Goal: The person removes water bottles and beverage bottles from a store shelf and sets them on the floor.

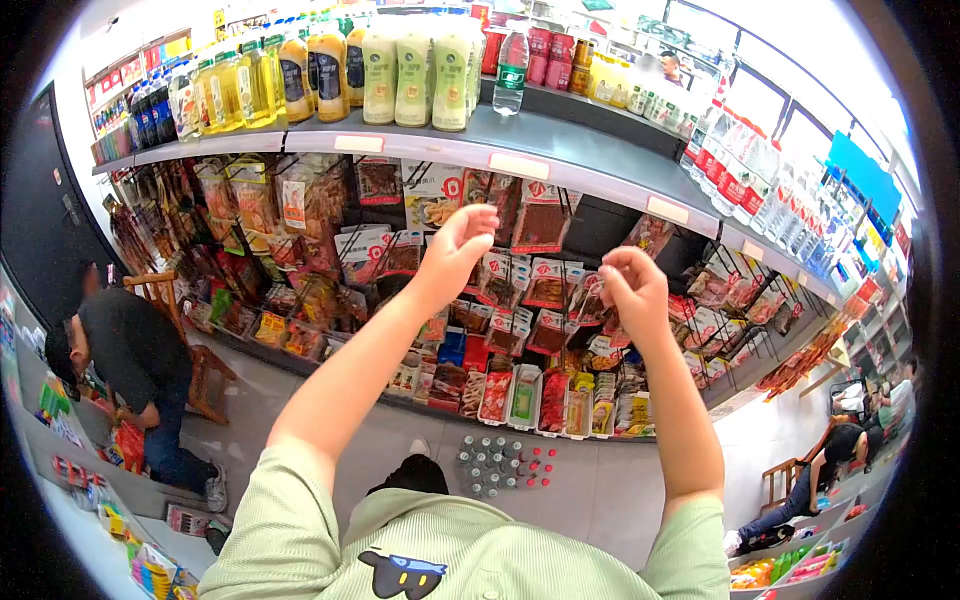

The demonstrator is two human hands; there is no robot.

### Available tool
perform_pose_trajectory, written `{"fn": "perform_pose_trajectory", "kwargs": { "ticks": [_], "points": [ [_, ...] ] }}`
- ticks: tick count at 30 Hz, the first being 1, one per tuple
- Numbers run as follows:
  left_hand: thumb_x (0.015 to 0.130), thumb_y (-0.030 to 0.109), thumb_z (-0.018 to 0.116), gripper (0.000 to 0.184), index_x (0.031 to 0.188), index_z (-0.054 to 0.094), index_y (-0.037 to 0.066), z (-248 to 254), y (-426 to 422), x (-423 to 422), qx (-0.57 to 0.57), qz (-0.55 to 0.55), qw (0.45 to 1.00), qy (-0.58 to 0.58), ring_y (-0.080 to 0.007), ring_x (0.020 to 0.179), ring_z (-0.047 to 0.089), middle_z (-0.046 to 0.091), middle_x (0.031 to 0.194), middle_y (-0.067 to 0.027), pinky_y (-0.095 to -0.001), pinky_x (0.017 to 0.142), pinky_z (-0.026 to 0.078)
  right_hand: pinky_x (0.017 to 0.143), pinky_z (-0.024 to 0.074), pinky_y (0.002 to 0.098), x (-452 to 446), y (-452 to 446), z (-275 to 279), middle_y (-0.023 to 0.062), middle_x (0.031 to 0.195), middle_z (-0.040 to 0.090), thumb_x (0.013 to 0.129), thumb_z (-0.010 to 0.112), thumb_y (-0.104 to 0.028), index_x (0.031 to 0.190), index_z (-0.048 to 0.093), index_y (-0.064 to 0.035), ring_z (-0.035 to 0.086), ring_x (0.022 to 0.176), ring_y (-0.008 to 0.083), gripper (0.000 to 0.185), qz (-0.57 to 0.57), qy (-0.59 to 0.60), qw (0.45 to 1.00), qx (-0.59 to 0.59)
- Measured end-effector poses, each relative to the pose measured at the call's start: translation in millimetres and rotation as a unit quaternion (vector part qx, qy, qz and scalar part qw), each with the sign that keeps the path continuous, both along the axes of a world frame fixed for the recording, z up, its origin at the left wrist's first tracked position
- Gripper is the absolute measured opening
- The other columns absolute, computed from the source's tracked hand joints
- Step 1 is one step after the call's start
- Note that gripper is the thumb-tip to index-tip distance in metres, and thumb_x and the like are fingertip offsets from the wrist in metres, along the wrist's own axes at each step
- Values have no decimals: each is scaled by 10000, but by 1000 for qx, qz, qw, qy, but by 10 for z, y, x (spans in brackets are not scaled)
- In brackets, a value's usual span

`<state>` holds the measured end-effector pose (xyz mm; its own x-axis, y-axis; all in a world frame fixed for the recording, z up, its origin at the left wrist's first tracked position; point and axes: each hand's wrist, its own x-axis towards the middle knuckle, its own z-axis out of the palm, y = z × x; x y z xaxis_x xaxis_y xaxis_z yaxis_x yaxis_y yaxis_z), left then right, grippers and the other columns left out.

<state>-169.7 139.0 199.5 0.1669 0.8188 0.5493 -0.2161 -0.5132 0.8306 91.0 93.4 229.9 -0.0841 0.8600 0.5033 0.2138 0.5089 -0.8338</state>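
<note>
My left hand is raised in front of the shelf's hanging snack packets, its fingers loosely bent and nothing held. To its right, my right hand hovers with curled fingers apart from the thumb, also without anything visible in it. Between and behind them hang red-and-white snack packets. Above the hands runs the grey shelf top. A single clear water bottle with a green label stands on it, beside several pale green bottles. Neither hand appears to touch a packet or bottle.
On the floor by my feet stands a group of bottles with grey and red caps. A person in black bends at the left near a wooden chair. Water bottles with red labels line the right shelf. Another person is at the right.
</note>
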Motion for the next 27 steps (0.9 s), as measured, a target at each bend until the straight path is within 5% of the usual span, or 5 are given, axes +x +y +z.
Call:
{"fn": "perform_pose_trajectory", "kwargs": {
  "ticks": [9, 15, 19, 22, 27],
  "points": [
    [818, 88, 493, 467, 1265, 400, -8, 782, 944, 119, 87, 53, 994, 26, -200, 1138, 449, 469, 1218, -130, -312, 1002, 327, 510, 444, 201, -305, 875, 882, 15, 773, 558, 826, 576, -78, 948, 556, -20, 549, 611, 76, 136, -2, -56, 995, 83],
    [778, 218, 566, 634, 1316, 336, -28, 1239, 1851, 297, 58, 70, 995, -26, -264, 1209, 392, 401, 1307, -204, -352, 1009, 303, 537, 483, 233, -571, 1939, 1306, 51, 809, 558, 774, 619, -147, 977, 562, -19, 547, 673, 104, 247, -26, -49, 991, 121],
    [829, 274, 451, 624, 1352, 280, -21, 1440, 2409, 400, 37, 107, 988, -103, -257, 1271, 319, 342, 1368, -195, -319, 1045, 215, 568, 475, 238, -825, 2619, 1574, 53, 802, 555, 774, 628, -201, 977, 556, -15, 534, 665, 100, 285, -71, -22, 993, 93],
    [836, 327, 414, 646, 1352, 273, -36, 1580, 2767, 479, -1, 124, 980, -157, -310, 1282, 295, 311, 1375, -224, -352, 1048, 226, 731, 475, 290, -971, 3092, 1739, 81, 945, 553, 810, 554, -351, 1058, 542, -33, 543, 848, 147, 404, -79, 21, 996, 41],
    [868, 367, 340, 632, 1359, 270, -24, 1672, 3343, 527, -19, 178, 971, -160, -330, 1315, 240, 274, 1403, -226, -375, 1070, 194, 732, 441, 301, -1187, 3798, 1765, 69, 970, 518, 803, 529, -443, 1095, 519, -61, 493, 858, 154, 480, -63, 130, 990, -6]
  ]
}}
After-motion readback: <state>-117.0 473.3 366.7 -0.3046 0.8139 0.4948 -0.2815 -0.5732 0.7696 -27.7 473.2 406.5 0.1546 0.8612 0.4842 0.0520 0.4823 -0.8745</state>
